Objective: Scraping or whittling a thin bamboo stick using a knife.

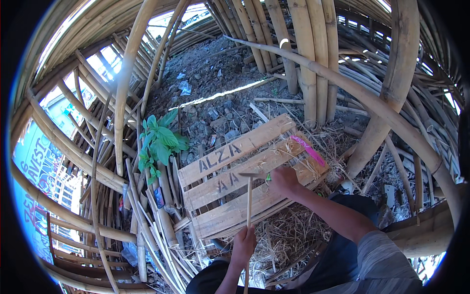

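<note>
Hammer (249, 196) stands nearly upright over a slatted wooden pallet (235, 181), its head level with the middle plank, apparently poised for a blow. The left hand (243, 244) is clamped around the bottom of the handle, low down for swing. The right hand (284, 180) rests on the plank just beside the hammer head, fingers pinched together, likely steadying something small; a speck of green shows there, but what it grips is too small to make out. The pallet lies on straw (289, 235) among bamboo poles (313, 59), with a leafy plant (160, 139) and a pink strip (308, 150) nearby. Its lower edge is hidden.
</note>
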Available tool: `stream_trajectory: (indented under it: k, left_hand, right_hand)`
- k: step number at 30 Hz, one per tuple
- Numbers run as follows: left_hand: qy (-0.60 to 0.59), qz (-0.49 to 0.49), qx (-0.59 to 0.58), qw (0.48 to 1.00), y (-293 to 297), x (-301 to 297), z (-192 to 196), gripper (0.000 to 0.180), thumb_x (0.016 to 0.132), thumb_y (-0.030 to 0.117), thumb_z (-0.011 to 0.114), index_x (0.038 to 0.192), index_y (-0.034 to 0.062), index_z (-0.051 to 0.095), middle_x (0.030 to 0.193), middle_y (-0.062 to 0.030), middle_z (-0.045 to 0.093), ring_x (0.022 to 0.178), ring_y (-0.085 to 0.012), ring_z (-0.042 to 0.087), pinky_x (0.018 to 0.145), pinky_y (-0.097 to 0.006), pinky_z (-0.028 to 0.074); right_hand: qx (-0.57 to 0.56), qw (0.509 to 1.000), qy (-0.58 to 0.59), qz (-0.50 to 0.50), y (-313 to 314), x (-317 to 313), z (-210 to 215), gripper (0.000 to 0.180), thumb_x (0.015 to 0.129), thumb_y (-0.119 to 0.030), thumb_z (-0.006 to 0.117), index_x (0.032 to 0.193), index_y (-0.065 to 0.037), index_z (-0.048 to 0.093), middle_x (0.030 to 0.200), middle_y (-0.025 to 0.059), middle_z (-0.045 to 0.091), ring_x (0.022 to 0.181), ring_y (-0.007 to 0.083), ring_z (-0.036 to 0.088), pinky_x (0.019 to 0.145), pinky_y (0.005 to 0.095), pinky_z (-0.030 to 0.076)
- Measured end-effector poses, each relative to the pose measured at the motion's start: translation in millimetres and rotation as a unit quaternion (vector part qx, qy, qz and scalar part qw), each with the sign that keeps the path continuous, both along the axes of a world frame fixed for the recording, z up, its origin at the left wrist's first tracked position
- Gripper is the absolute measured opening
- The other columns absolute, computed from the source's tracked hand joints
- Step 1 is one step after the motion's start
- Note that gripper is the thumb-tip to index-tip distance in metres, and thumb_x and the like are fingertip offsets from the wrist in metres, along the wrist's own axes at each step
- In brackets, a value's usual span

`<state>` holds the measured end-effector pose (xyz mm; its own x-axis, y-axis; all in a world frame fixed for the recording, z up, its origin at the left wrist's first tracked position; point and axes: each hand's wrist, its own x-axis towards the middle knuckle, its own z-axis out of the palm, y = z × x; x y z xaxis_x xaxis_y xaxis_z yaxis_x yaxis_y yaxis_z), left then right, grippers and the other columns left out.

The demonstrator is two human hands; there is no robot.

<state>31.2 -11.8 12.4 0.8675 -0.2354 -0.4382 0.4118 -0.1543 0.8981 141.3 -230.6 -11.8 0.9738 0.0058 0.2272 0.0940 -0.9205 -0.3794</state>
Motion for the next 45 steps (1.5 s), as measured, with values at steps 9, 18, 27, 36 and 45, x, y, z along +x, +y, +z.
stream_trajectory:
  k: [9,18,27,36,45]
  left_hand:
    - [0.102,-0.021,-0.155,0.982,-8,-2,54,0.031,0.097,0.026,0.039,0.07,0.0124,0.034,0.052,0.0059,0.025,0.04,-0.0033,0.022,0.036,-0.023,0.015]
    - [0.083,0.041,-0.14,0.986,6,7,28,0.026,0.096,0.024,0.039,0.072,0.0141,0.035,0.049,0.0059,0.023,0.037,-0.004,0.021,0.034,-0.023,0.013]
    - [0.088,0.029,-0.136,0.986,-16,13,22,0.029,0.096,0.028,0.037,0.071,0.0138,0.034,0.05,0.006,0.023,0.038,-0.0039,0.021,0.034,-0.023,0.014]
    - [0.041,0.022,-0.196,0.98,-39,46,40,0.042,0.096,0.047,0.03,0.069,0.0152,0.034,0.05,0.0075,0.02,0.038,-0.0032,0.017,0.035,-0.022,0.011]
    - [0.044,-0.013,-0.22,0.975,-62,55,44,0.039,0.096,0.043,0.035,0.067,0.0163,0.033,0.048,0.0075,0.02,0.037,-0.003,0.017,0.033,-0.021,0.01]
  right_hand:
    - [0.005,0.98,0.19,0.05,43,-44,16,0.025,0.074,-0.028,0.061,0.076,-0.003,0.066,0.074,0.0151,0.065,0.071,0.0301,0.066,0.066,0.0407,0.053]
    - [0.184,0.962,0.166,0.118,-9,-27,80,0.031,0.081,-0.033,0.057,0.084,-0.002,0.06,0.066,0.0159,0.061,0.058,0.027,0.062,0.06,0.0422,0.049]
    - [0.058,0.987,0.129,0.074,-1,-11,49,0.036,0.082,-0.038,0.056,0.08,-0.002,0.062,0.065,0.0155,0.061,0.062,0.0323,0.063,0.059,0.0428,0.051]
    - [0.048,0.984,0.049,0.167,4,-37,87,0.04,0.087,-0.04,0.05,0.08,-0.001,0.06,0.055,0.014,0.057,0.053,0.0298,0.06,0.053,0.0408,0.049]
    - [0.089,0.989,-0.027,0.111,-18,-21,71,0.044,0.09,-0.041,0.048,0.076,0.001,0.054,0.049,0.0145,0.051,0.046,0.0344,0.054,0.046,0.0424,0.043]
